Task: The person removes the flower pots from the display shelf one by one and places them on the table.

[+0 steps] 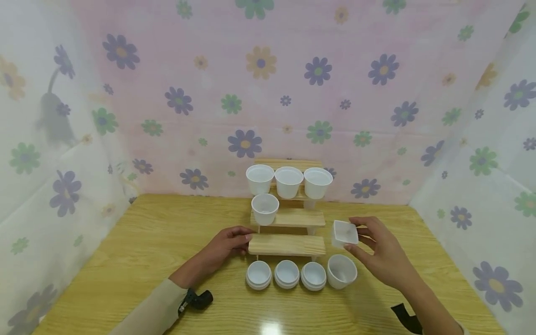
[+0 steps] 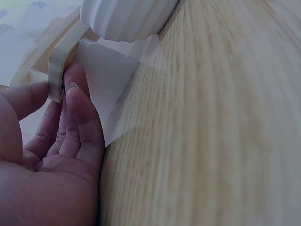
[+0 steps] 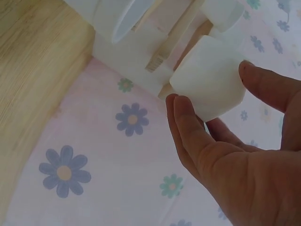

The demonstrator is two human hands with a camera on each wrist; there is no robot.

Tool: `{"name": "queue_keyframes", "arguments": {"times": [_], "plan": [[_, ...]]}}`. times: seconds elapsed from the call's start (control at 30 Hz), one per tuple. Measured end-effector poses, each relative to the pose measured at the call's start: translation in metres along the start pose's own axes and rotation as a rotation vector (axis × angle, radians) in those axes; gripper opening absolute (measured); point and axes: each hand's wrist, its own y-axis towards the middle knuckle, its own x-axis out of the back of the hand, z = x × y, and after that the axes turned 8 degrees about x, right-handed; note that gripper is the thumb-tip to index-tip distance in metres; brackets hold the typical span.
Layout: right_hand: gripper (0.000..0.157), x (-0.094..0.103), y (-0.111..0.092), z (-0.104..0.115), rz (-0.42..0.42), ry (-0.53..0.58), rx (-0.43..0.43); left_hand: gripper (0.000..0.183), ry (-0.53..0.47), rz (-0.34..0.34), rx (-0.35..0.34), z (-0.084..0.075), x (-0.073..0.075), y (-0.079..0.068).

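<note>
My right hand (image 1: pixel 383 251) pinches a small square white pot (image 1: pixel 345 233) between thumb and fingers, above the table and right of a tiered wooden stand (image 1: pixel 286 245). In the right wrist view, that pot (image 3: pixel 211 77) is tilted and the fingers (image 3: pixel 190 122) lie along its side. My left hand (image 1: pixel 226 246) is at the left end of the stand's lowest step. The left wrist view shows its thumb and fingertips pinching the end of that wooden step (image 2: pixel 57 75). One round white pot (image 1: pixel 265 210) sits at the left of a middle step.
Three white pots (image 1: pixel 289 182) stand side by side on a higher tier. Along the stand's front, on the wooden table (image 1: pixel 209 307), are three small ridged round pots (image 1: pixel 287 274) and a larger white cup (image 1: pixel 342 272) at the right. A flowered cloth (image 1: pixel 284 116) encloses the table's back and sides.
</note>
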Motion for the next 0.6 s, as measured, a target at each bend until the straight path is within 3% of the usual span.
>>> {"name": "queue_keyframes", "arguments": {"times": [0.6], "plan": [[0.053,0.024,0.0,-0.016,0.124,0.056,-0.002,0.044,-0.006,-0.001,0.014,0.001,0.001,0.001]]}}
